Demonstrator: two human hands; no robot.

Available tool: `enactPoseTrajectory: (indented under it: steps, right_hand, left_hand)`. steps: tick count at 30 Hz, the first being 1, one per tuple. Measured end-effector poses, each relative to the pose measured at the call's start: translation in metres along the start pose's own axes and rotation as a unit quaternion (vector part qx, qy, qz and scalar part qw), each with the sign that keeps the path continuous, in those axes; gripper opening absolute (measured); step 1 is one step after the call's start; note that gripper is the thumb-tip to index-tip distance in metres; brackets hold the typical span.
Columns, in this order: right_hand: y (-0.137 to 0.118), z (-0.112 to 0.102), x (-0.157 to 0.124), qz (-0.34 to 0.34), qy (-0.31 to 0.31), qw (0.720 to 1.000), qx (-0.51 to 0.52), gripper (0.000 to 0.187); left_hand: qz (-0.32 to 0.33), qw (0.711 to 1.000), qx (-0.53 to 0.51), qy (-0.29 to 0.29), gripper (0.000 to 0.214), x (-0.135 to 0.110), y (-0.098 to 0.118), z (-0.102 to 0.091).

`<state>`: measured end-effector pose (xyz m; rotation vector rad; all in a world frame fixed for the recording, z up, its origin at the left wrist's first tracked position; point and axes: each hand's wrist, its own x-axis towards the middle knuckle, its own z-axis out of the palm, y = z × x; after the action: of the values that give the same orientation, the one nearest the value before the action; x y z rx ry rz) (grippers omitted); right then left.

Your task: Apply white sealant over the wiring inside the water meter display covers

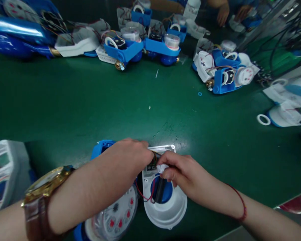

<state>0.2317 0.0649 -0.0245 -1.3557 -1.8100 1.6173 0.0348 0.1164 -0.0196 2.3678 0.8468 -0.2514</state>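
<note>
My left hand (125,157) is closed, its fingers curled down onto a small circuit board (153,163) at the top of an open white meter cover (165,211). My right hand (178,174) pinches a small white connector (162,168) right beside that board. A black cylinder (160,190) with red wires lies in the cover over a blue disc. Under my left forearm sits a blue water meter (115,217) with a dial face of red pointers. A gold watch on a brown strap (42,194) is on my left wrist.
Several blue and white meter assemblies (140,47) with loose wires line the far side of the green mat (90,107). More white covers (286,107) and a white ring (263,119) lie right. Another person's hands (223,13) work at the far edge. A box (2,174) stands left.
</note>
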Motion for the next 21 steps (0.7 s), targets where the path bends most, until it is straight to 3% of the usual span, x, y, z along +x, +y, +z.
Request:
enactPoseTrajectory:
  steps: [6, 14, 21]
  right_hand:
    - [-0.004, 0.001, 0.006, 0.002, -0.017, 0.996, -0.091, 0.010]
    - [-0.006, -0.001, 0.011, 0.016, -0.029, 0.995, -0.098, 0.006]
    - [-0.009, 0.000, 0.020, 0.025, -0.046, 0.989, -0.139, 0.003]
  left_hand:
    - [0.027, 0.998, 0.053, -0.003, 0.022, 0.005, -0.002, -0.005]
    - [0.034, 0.997, 0.070, -0.016, 0.020, 0.007, -0.002, -0.005]
    - [0.039, 0.996, 0.032, 0.076, 0.027, -0.002, -0.003, -0.005]
